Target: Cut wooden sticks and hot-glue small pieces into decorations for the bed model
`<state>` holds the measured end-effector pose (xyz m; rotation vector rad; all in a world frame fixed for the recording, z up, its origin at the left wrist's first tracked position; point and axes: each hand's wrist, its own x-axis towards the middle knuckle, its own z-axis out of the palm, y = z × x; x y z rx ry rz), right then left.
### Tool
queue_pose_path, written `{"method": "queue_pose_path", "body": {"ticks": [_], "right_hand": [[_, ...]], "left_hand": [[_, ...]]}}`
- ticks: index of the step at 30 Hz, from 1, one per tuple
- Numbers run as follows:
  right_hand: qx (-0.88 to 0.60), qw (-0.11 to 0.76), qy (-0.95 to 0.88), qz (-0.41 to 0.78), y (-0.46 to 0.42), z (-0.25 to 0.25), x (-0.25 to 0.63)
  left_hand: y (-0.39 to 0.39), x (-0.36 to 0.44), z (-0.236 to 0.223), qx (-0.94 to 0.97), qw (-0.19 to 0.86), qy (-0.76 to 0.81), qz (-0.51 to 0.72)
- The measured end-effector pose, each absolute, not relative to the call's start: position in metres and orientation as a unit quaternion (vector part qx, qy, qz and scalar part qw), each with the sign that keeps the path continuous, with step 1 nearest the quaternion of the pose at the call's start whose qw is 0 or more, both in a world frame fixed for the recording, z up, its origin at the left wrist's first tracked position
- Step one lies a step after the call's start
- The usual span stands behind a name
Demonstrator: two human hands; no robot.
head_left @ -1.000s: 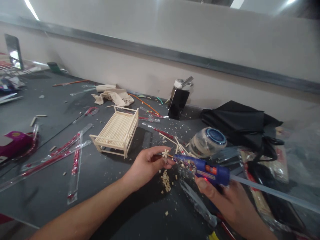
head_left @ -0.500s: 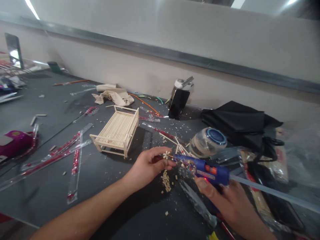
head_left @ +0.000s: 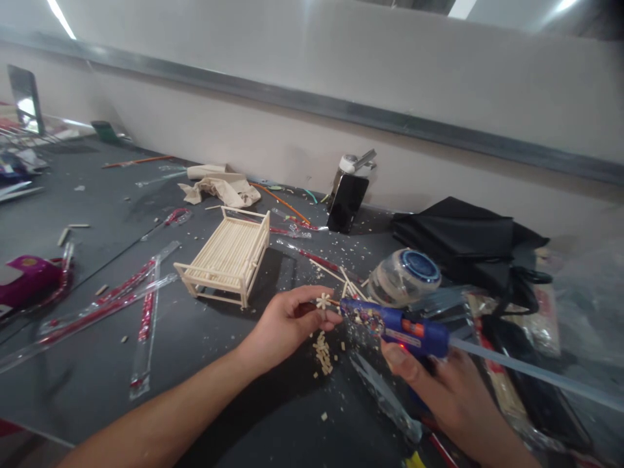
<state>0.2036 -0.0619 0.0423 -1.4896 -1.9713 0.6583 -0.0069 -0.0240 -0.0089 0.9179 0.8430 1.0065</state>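
Note:
Pinched between the fingers of my left hand (head_left: 290, 325) is a small flower-shaped piece of wooden bits (head_left: 323, 301). My right hand (head_left: 443, 390) is wrapped round the handle of a blue glue gun (head_left: 390, 322), whose red light glows. Its nozzle tip points left and meets or nearly meets the flower piece; I cannot tell if they touch. A long clear glue stick (head_left: 526, 367) sticks out of the gun's back. Just below my left fingertips lies a small pile of cut wooden bits (head_left: 322, 356). A miniature bed made of sticks (head_left: 227, 253) stands beyond my left hand.
A jar with a blue lid (head_left: 407, 276) lies tilted behind the glue gun. Farther back are a propped phone (head_left: 348, 203), a black bag (head_left: 458, 234) and crumpled beige cloth (head_left: 221, 185). Red items in plastic sleeves (head_left: 146, 312) lie at left, near a purple device (head_left: 29, 279).
Little differs. The glue gun has shifted very slightly right, and the flower piece shows a little more clearly in my left fingers. Both hands keep their hold.

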Motion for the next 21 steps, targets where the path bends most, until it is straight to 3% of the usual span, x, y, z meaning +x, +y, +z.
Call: {"method": "queue_pose_path", "body": {"ticks": [21], "right_hand": [[-0.559, 0.289, -0.727, 0.275, -0.0631, 0.0415, 0.2035]], "left_hand": [[-0.0236, -0.0064, -0.0052, 0.385, 0.700, 0.384, 0.463]]}}
